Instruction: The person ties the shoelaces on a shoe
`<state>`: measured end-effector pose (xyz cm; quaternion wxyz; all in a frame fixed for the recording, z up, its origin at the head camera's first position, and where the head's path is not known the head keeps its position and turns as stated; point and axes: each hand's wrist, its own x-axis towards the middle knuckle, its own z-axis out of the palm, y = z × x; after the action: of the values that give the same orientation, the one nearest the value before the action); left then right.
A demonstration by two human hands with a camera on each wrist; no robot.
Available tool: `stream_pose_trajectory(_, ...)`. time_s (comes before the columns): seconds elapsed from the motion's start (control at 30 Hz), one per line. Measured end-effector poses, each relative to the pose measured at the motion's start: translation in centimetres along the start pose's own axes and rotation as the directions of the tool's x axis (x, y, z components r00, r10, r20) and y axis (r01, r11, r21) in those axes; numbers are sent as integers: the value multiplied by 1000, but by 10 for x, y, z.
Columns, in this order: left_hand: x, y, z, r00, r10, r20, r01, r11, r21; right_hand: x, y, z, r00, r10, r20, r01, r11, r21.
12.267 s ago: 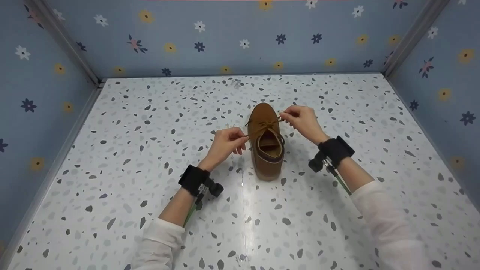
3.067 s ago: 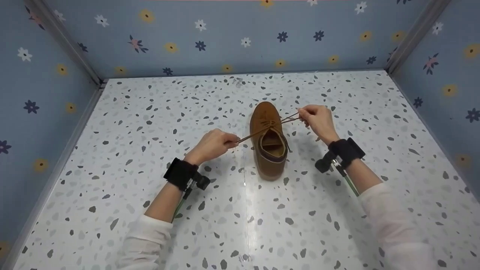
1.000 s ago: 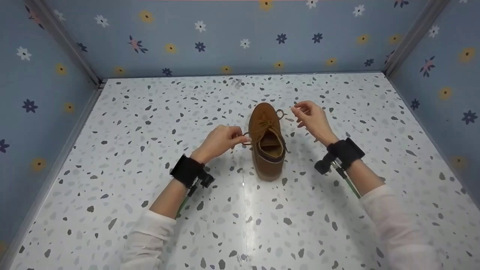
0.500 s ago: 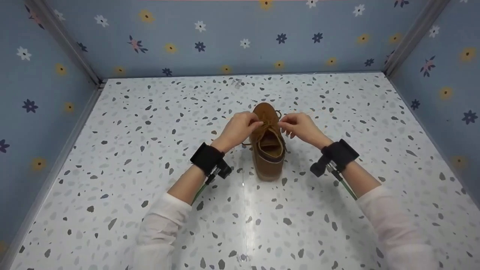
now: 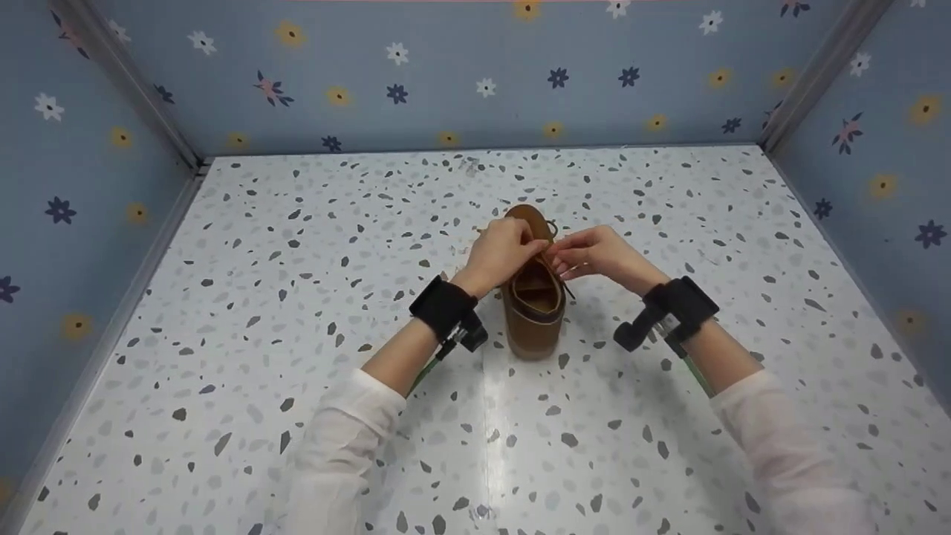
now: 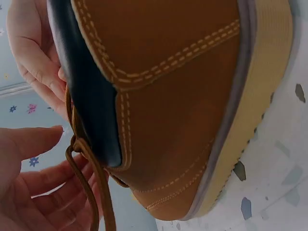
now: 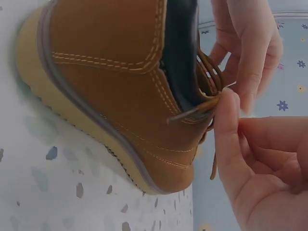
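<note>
A brown lace-up shoe [image 5: 533,334] stands upright on the speckled surface, toe pointing away. My left hand [image 5: 498,253] reaches over the laces from the left. In the left wrist view, its thumb and fingers are apart around the knotted shoelace [image 6: 82,147], strands hanging in front of the fingers. My right hand [image 5: 602,256] comes in from the right. In the right wrist view, its thumb and forefinger pinch a shoelace end [image 7: 209,103], whose tip juts out beyond the thumb. One lace loop [image 5: 552,225] shows near the toe. Much of the knot is hidden in the head view.
The white speckled tabletop [image 5: 297,297] surrounds the shoe. Blue flowered panels stand at the back [image 5: 446,67], left and right. Each wrist wears a black strap [image 5: 446,308] with a small camera and a green cable.
Earlier, both hands pulled the laces taut outward. Then the right hand let go and the laces slackened. The left hand has moved right over the shoe; the right hand has come in and pinches a lace end.
</note>
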<state>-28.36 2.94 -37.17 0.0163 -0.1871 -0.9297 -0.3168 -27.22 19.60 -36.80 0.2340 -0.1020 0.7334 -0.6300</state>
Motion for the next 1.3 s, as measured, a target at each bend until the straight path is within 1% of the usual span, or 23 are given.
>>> stream_pose_trajectory(0.07, 1, 3, 2, 999, -30, -10, 30, 999, 27, -1, -3, -2, 999, 3, -33, -4, 999, -33)
stream_pose_trajectory(0.2, 2, 7, 5, 998, -61, -28, 63, 994, 93, -1, -9, -6, 990, -50, -133, 27, 986, -164)
stream_pose_trajectory(0.33, 3, 10, 7, 997, -73, -24, 76, 985, 156, 0, -11, -11, 970, -103, -222, 33, 954, -299)
stream_pose_trajectory(0.47, 4, 12, 5, 996, -88, -20, 90, 977, 195, 1, -11, -15, 956, -147, -256, 35, 917, -397)
stream_pose_trajectory(0.53, 3, 13, 3, 995, -96, -15, 97, 977, 189, 2, -10, -15, 952, -195, -237, 70, 890, -450)
stream_pose_trajectory(0.57, 2, 13, 2, 995, -98, -14, 99, 979, 176, 3, -10, -15, 949, -229, -214, 99, 867, -489)
stream_pose_trajectory(0.63, 0, 13, 0, 996, -93, -7, 94, 985, 147, 5, -7, -15, 942, -301, -149, 170, 809, -563)
stream_pose_trajectory(0.67, -1, 12, 0, 996, -87, -3, 86, 988, 130, 7, -6, -15, 937, -332, -105, 207, 772, -601)
stream_pose_trajectory(0.73, -3, 12, -1, 998, -65, -1, 65, 992, 106, 11, -4, -14, 929, -369, -6, 279, 713, -643)
stream_pose_trajectory(0.77, -4, 11, -1, 999, -53, 1, 53, 994, 94, 13, -2, -14, 927, -374, 39, 307, 694, -652)
stream_pose_trajectory(0.87, -7, 9, -1, 1000, -16, -9, 17, 997, 71, 19, 1, -13, 929, -344, 133, 346, 691, -635)
stream_pose_trajectory(0.97, -9, 7, -1, 1000, 11, -18, -10, 999, 53, 23, 3, -10, 931, -321, 171, 356, 708, -610)
stream_pose_trajectory(1.1, -10, 4, -2, 998, 65, -16, -64, 997, 38, 25, 4, -7, 930, -327, 169, 361, 721, -592)
stream_pose_trajectory(1.2, -11, 0, -2, 993, 118, -23, -117, 992, 53, 22, 0, -2, 928, -338, 157, 363, 722, -589)
stream_pose_trajectory(1.3, -13, -7, -2, 983, 180, -37, -178, 983, 54, 21, 1, -2, 926, -353, 135, 358, 703, -614)
